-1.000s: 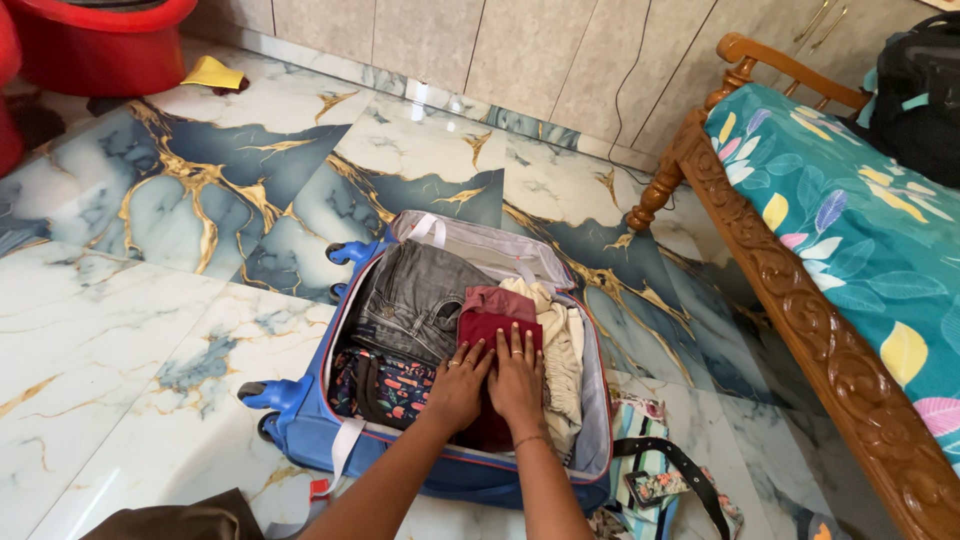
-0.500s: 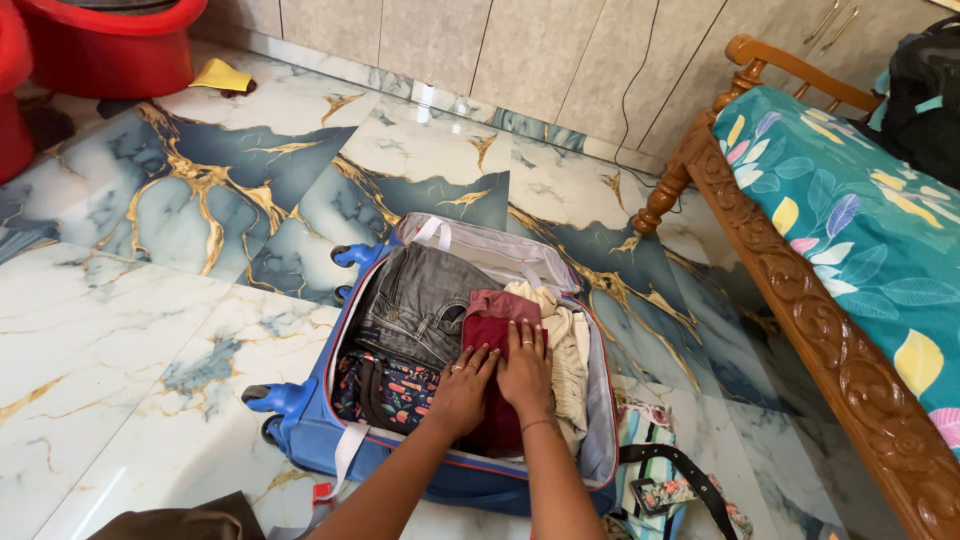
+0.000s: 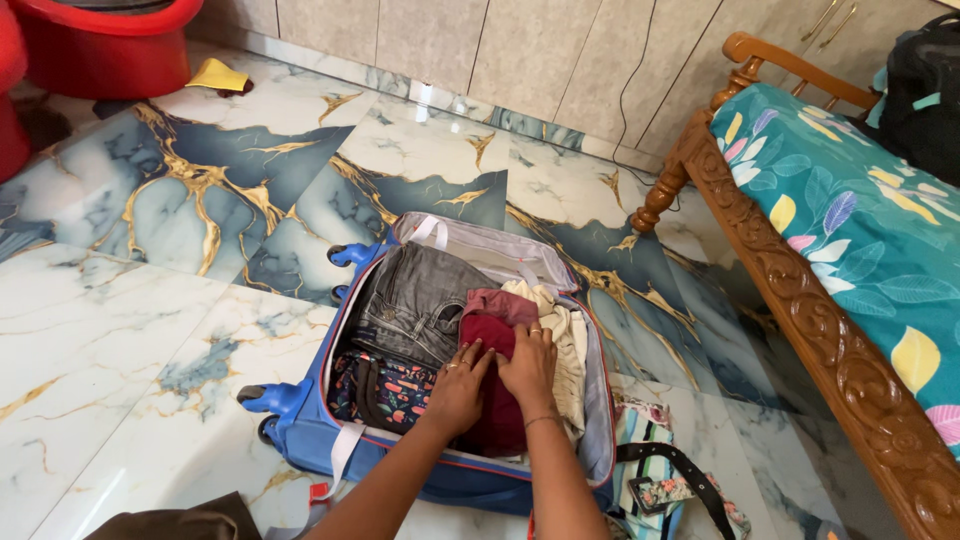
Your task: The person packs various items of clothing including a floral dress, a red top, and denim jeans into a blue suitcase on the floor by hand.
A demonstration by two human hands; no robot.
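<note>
Open marble floor (image 3: pixel 150 330) gives free passage left of and beyond the blue suitcase (image 3: pixel 330 440); a carved wooden bed frame (image 3: pixel 810 320) and floral bag (image 3: pixel 660 480) block the right.

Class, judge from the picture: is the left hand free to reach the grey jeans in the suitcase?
Probably yes: the left hand rests on the maroon cloth beside the jeans, which lie uncovered on top.

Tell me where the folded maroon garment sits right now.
The maroon garment lies in the open blue suitcase, low in the head view, under both hands, between the grey jeans and the cream clothes.
</note>
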